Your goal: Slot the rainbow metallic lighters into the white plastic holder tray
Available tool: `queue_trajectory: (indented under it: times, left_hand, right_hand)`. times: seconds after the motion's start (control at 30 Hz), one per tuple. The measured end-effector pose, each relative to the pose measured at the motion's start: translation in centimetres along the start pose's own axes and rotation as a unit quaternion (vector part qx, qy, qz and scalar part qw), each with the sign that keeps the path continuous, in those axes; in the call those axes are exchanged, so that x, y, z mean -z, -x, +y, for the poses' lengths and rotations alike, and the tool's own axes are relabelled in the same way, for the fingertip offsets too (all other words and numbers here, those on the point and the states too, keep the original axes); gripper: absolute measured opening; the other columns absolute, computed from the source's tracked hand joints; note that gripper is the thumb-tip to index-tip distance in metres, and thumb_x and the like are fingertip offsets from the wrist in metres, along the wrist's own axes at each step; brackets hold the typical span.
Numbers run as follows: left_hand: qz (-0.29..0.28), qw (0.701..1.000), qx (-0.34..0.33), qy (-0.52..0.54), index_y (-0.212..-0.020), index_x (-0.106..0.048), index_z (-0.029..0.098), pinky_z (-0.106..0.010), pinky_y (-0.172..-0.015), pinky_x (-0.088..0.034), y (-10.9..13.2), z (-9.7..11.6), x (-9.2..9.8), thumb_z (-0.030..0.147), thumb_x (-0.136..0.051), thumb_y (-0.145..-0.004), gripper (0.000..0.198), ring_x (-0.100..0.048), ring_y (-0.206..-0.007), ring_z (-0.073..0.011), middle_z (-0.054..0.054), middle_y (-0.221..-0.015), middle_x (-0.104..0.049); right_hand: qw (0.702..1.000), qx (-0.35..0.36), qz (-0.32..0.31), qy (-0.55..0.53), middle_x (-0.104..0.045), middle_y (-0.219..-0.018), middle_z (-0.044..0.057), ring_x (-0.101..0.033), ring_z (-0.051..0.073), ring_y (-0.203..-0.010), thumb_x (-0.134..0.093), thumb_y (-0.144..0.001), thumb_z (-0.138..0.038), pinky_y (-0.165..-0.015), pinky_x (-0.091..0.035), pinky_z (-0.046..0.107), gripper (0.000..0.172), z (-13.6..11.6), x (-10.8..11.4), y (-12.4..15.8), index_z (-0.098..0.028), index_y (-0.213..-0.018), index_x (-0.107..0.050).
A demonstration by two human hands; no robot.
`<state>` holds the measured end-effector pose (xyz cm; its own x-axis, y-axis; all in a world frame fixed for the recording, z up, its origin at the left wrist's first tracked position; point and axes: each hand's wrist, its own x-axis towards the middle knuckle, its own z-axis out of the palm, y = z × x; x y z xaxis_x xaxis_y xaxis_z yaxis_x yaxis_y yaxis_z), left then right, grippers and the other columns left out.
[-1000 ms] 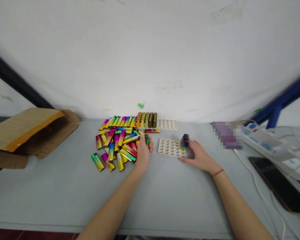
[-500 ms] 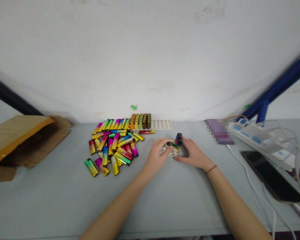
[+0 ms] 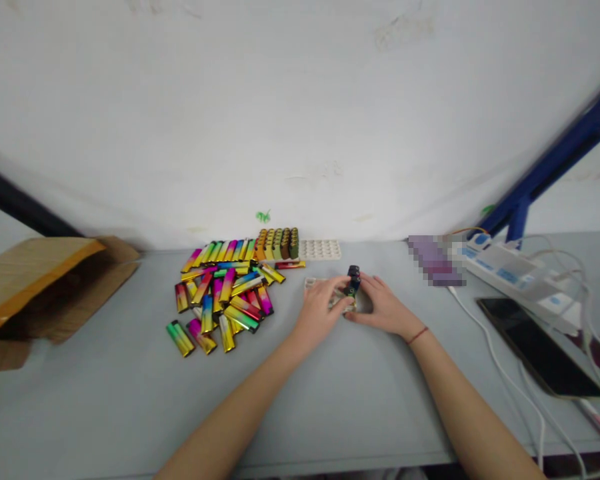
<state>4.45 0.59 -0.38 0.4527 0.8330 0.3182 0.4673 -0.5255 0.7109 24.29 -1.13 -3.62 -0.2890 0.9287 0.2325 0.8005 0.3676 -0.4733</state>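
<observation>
A white tray (image 3: pixel 311 283) with round recesses lies between my hands, partly hidden by them. Several dark-topped, lighter-like tubes (image 3: pixel 354 272) stand upright at its right end. My left hand (image 3: pixel 317 309) reaches over the tray, thumb and fingers pinched on one such tube (image 3: pixel 351 291), which is now close against the standing ones. With its fingers behind the standing tubes and its thumb at the tray's near edge, my right hand (image 3: pixel 386 308) holds the tray steady. To the left lies a loose pile of shiny gold, pink, green and blue lighter-like tubes (image 3: pixel 229 285).
Behind the pile, a filled block of upright tubes (image 3: pixel 278 244) stands beside another white tray (image 3: pixel 321 249) near the wall. An open cardboard box (image 3: pixel 45 280) is far left. On the right are a black phone (image 3: pixel 537 343), a power strip (image 3: pixel 525 273) and white cables (image 3: pixel 490 347).
The tube in my left hand has gone from leaning to nearly upright, moving right against the standing tubes. My right hand has kept its hold. The view has shifted slightly.
</observation>
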Motion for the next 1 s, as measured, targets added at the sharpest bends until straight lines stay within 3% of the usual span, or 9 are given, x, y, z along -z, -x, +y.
queue_trajectory:
  times: [0.17, 0.47, 0.53, 0.6, 0.67, 0.73, 0.87, 1.0]
  left_hand:
    - [0.007, 0.995, -0.049, -0.087, -0.108, -0.067, 0.026, -0.038, -0.092, -0.039, -0.2, 0.3, -0.2, 0.033, -0.062, -0.091, 0.019, -0.064, -0.101, -0.0210, -0.002, -0.105, -0.074]
    - [0.008, 0.978, -0.097, -0.185, -0.119, -0.067, 0.029, -0.036, -0.089, -0.038, -0.1, -0.1, 1.5, 0.035, -0.049, -0.097, 0.029, -0.060, -0.102, -0.0204, -0.005, -0.110, -0.071]
    - [0.012, 0.976, -0.063, -0.210, -0.121, -0.066, 0.026, -0.036, -0.091, -0.039, -0.6, -0.3, 2.3, 0.035, -0.046, -0.098, 0.032, -0.059, -0.105, -0.0219, -0.006, -0.113, -0.070]
    - [0.033, 0.965, 0.013, -0.259, -0.128, -0.062, 0.022, -0.038, -0.093, -0.040, -1.2, -1.0, 3.1, 0.033, -0.041, -0.099, 0.037, -0.058, -0.110, -0.0254, -0.010, -0.119, -0.069]
    - [0.048, 0.943, 0.093, -0.316, -0.135, -0.056, 0.020, -0.043, -0.094, -0.040, -1.6, -1.9, 3.8, 0.031, -0.038, -0.099, 0.042, -0.056, -0.115, -0.0302, -0.013, -0.131, -0.064]
    - [0.037, 0.923, 0.134, -0.358, -0.137, -0.054, 0.021, -0.048, -0.094, -0.040, -1.8, -2.7, 4.3, 0.030, -0.037, -0.098, 0.044, -0.053, -0.119, -0.0338, -0.014, -0.140, -0.058]
    - [0.006, 0.911, 0.119, -0.395, -0.122, -0.062, 0.019, -0.051, -0.095, -0.038, -1.2, -3.5, 4.4, 0.031, -0.031, -0.100, 0.040, -0.056, -0.115, -0.0324, -0.013, -0.132, -0.063]
    - [-0.011, 0.906, 0.101, -0.410, -0.113, -0.065, 0.021, -0.042, -0.090, -0.041, -0.6, -3.1, 4.4, 0.035, -0.032, -0.100, 0.038, -0.059, -0.111, -0.0278, -0.011, -0.121, -0.067]
  right_hand:
    - [1.000, 0.007, 0.006, 0.005, -0.049, -0.148, 0.018, -0.043, 0.033, -0.138, -0.068, -0.079, -0.055, -0.116, -0.027, 0.058, 0.074, 0.1, -0.1, 0.0, -0.018, -0.140, -0.048]
    - [1.000, 0.001, 0.005, 0.000, -0.048, -0.149, 0.018, -0.043, 0.035, -0.138, -0.068, -0.078, -0.058, -0.115, -0.025, 0.061, 0.080, 0.1, -0.2, 0.1, -0.020, -0.144, -0.043]
    - [1.000, -0.002, 0.002, -0.001, -0.048, -0.148, 0.018, -0.044, 0.035, -0.138, -0.067, -0.078, -0.059, -0.116, -0.025, 0.061, 0.080, 0.0, 0.0, 0.1, -0.020, -0.143, -0.044]
    - [1.000, -0.006, -0.002, 0.001, -0.048, -0.148, 0.018, -0.043, 0.035, -0.138, -0.067, -0.077, -0.060, -0.116, -0.025, 0.061, 0.080, 0.0, 0.1, 0.0, -0.019, -0.143, -0.045]
    - [1.000, -0.008, -0.006, 0.003, -0.047, -0.149, 0.019, -0.042, 0.035, -0.139, -0.067, -0.077, -0.061, -0.117, -0.024, 0.061, 0.081, 0.0, 0.1, 0.0, -0.017, -0.142, -0.046]
    - [1.000, -0.008, -0.008, 0.003, -0.047, -0.149, 0.020, -0.041, 0.035, -0.140, -0.067, -0.077, -0.061, -0.117, -0.024, 0.061, 0.081, 0.0, 0.1, 0.0, -0.016, -0.142, -0.046]
    - [1.000, -0.009, -0.007, 0.001, -0.047, -0.149, 0.020, -0.041, 0.035, -0.140, -0.067, -0.078, -0.061, -0.116, -0.024, 0.062, 0.081, 0.2, -0.1, 0.0, -0.017, -0.142, -0.046]
    - [1.000, -0.009, 0.001, -0.001, -0.048, -0.148, 0.019, -0.041, 0.035, -0.139, -0.068, -0.077, -0.061, -0.116, -0.024, 0.061, 0.082, 0.2, -0.2, 0.1, -0.016, -0.142, -0.046]
